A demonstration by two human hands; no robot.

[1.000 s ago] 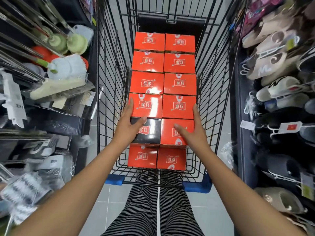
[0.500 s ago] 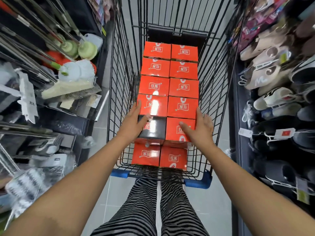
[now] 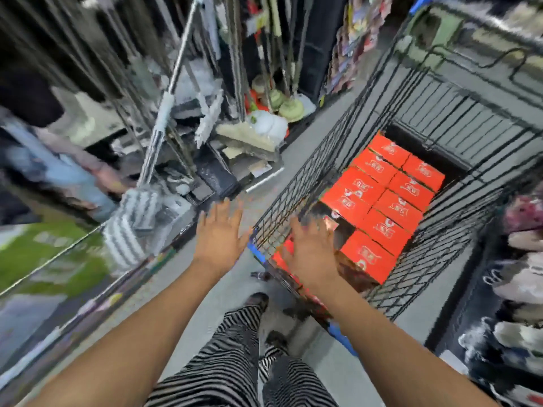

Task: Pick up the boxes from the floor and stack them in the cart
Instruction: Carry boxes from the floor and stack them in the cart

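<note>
Several orange-red boxes (image 3: 390, 198) lie in two rows inside the black wire cart (image 3: 426, 254), which now sits at the right of the blurred head view. My left hand (image 3: 219, 239) hovers with spread fingers over the floor, just left of the cart's near corner, holding nothing. My right hand (image 3: 311, 251) is also spread and empty, above the cart's near end and the boxes there. A dark box top (image 3: 323, 210) shows just beyond my right fingers.
Mops and brooms (image 3: 264, 124) lean on the left shelving. Slippers (image 3: 523, 283) hang on the rack at the right. Grey floor (image 3: 223, 292) runs between the shelves and the cart. My striped trouser legs (image 3: 235, 362) are at the bottom.
Both hands have lifted off the boxes in the cart and moved left. The view has swung to the left, so the cart has shifted to the right and looks tilted.
</note>
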